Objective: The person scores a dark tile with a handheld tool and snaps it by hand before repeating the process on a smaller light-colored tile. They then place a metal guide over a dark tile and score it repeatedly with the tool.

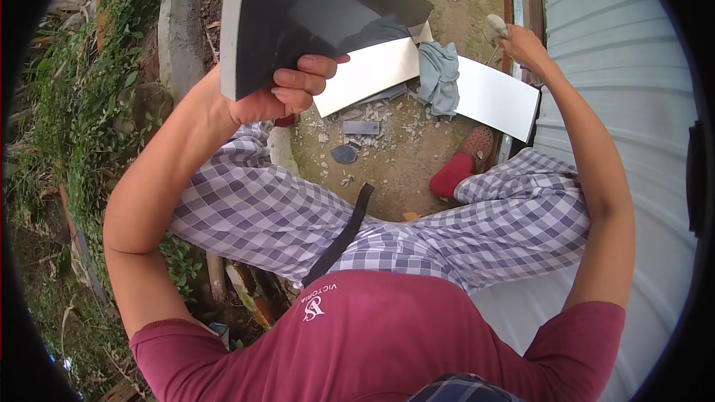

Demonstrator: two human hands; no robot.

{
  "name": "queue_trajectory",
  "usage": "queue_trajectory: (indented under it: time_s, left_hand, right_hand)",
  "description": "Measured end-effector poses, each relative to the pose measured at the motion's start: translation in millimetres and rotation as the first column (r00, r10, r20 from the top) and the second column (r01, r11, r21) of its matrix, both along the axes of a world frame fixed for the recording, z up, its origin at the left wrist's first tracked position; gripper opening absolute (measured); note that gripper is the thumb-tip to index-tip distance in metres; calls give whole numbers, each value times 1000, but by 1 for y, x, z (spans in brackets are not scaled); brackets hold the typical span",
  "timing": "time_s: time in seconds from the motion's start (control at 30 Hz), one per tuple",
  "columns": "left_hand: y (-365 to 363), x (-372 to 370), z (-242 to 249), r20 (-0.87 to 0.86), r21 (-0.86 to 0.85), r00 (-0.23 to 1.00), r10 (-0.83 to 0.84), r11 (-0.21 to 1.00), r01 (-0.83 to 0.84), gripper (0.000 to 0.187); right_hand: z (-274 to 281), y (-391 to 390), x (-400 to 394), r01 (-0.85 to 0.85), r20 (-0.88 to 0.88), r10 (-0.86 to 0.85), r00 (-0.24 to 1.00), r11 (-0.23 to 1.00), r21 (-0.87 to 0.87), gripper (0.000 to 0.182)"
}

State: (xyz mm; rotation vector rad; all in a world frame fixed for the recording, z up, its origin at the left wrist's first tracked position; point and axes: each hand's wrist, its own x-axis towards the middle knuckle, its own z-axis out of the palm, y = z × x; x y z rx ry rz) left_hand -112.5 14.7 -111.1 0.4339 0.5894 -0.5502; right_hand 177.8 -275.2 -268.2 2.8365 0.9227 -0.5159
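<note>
My left hand [287, 93] grips the lower edge of a glossy black slab [298, 15] with a pale edge. The slab is raised and tilted at the upper left, and its face reflects light. My right hand [521, 46] is held out at the upper right, closed around a small pale, rounded thing [497, 26] whose kind I cannot make out. Below and between the hands, a grey-blue cloth [438, 78] lies bunched between a white panel [365, 78] on the left and another white panel [495, 97] on the right.
Broken chips and a small grey offcut [361, 128] litter the ground between my feet. A black strap [342, 238] lies over my lap. Corrugated metal sheeting [618, 52] runs along the right; green plants [89, 126] and a concrete edge [180, 22] border the left.
</note>
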Motion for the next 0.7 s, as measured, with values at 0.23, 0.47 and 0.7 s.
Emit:
queue_trajectory:
  time_s: [0.23,0.47,0.7]
  left_hand:
    - [-2,0,5,-35,-8,999,10,1000,-10,34]
    - [-2,-2,2,-28,-34,1000,4,999,-5,32]
    - [-4,-1,7,-21,10,1000,5,1000,-5,30]
  right_hand:
    - [35,25,-34,19,-432,66,899,982,189,25]
    - [-12,-13,10,-86,89,86,992,996,-1,24]
    - [10,10,-31,70,-436,-18,900,992,103,31]
